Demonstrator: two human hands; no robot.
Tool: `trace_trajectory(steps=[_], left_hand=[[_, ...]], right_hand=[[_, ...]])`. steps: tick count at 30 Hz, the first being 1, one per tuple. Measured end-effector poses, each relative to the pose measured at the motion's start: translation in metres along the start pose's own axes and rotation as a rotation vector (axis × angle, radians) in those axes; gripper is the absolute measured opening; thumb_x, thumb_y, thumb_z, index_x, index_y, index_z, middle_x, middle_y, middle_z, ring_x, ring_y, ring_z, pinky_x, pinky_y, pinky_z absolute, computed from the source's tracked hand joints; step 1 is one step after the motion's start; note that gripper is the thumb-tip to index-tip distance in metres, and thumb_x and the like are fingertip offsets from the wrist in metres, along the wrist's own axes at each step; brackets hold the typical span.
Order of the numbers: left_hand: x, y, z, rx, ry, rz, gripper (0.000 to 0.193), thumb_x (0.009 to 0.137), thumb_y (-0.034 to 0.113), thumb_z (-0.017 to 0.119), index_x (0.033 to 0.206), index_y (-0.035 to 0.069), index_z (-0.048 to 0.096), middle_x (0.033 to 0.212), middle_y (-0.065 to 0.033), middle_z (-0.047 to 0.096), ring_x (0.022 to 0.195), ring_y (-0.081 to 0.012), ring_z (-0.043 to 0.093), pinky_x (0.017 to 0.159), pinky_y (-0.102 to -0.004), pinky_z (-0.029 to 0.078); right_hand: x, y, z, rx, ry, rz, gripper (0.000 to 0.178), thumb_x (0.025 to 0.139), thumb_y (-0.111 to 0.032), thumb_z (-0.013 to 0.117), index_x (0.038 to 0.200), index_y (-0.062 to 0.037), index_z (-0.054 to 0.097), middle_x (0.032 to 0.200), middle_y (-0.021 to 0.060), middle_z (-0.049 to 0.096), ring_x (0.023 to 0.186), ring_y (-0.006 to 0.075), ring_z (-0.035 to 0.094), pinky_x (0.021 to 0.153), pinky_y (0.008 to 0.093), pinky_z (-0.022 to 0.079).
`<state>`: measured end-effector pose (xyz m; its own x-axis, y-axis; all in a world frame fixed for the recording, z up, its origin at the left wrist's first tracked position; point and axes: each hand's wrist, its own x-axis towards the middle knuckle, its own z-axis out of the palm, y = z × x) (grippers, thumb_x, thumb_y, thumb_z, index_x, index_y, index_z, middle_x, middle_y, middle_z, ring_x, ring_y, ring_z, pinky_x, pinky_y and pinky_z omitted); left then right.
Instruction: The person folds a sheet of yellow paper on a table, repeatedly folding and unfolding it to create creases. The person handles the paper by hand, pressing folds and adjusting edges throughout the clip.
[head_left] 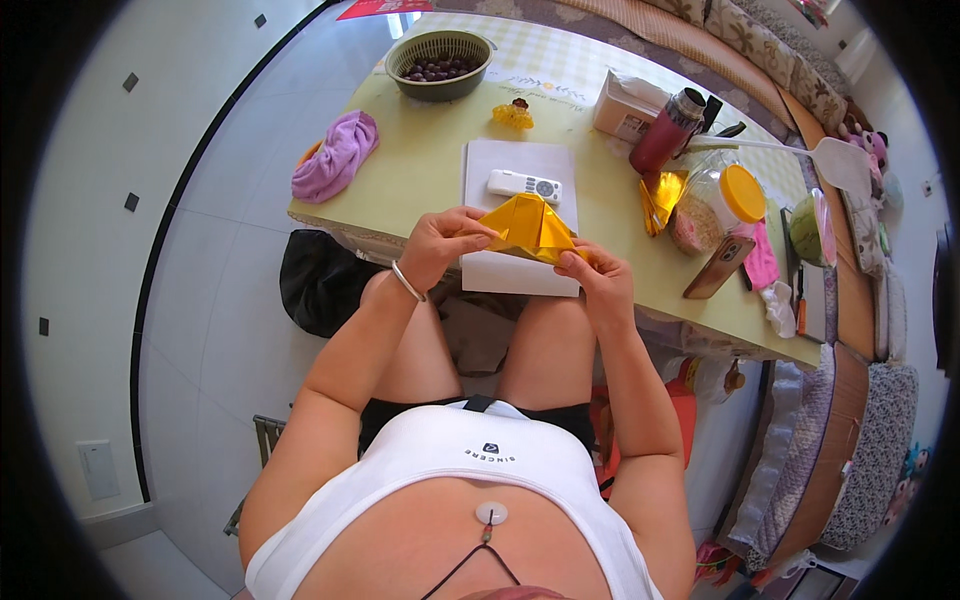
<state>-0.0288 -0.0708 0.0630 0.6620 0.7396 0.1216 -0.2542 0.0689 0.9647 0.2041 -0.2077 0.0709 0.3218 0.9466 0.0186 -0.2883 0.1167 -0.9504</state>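
Glossy yellow folded paper (528, 228), creased tent shape, left hand (440, 245) pinching its left edge, right hand (598, 280) gripping right corner, over white flat sheet (520, 270), white remote (524, 185) behind

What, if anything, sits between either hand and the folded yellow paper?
Nothing visible does. The left hand and right hand both already grip the folded yellow paper at its edges, held above the white sheet near the table's front edge.

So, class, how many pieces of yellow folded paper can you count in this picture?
2: one yellow folded paper held between both hands over the white board, another lying on the table beside the red flask. Others may be hidden.
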Motion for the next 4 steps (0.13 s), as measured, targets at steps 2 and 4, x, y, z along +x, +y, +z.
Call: trace_trajectory(steps=[2,4], left_hand=[[-0.0022,-0.0006,-0.0050,-0.007,-0.024,-0.070,0.012,0.086,0.002,0.072,0.096,0.001,0.078,0.114,-0.0112,0.066,0.095,-0.0154,0.063,0.085,-0.0262,0.052],[-0.0027,-0.0021,-0.0117,-0.028,-0.069,-0.210,0.013,0.088,0.005,0.072,0.099,0.002,0.078,0.111,-0.0112,0.066,0.096,-0.0160,0.063,0.089,-0.0272,0.051]], right_hand=[[-0.0013,-0.0045,0.0031,0.037,0.039,0.066,0.020,0.091,-0.007,0.072,0.106,0.0066,0.072,0.115,0.0132,0.065,0.086,0.0153,0.069,0.079,0.0271,0.060],[-0.0011,0.0007,-0.0026,0.037,0.064,0.109,0.025,0.093,-0.010,0.070,0.112,0.0061,0.070,0.114,0.0140,0.066,0.087,0.0162,0.069,0.078,0.0277,0.060]])
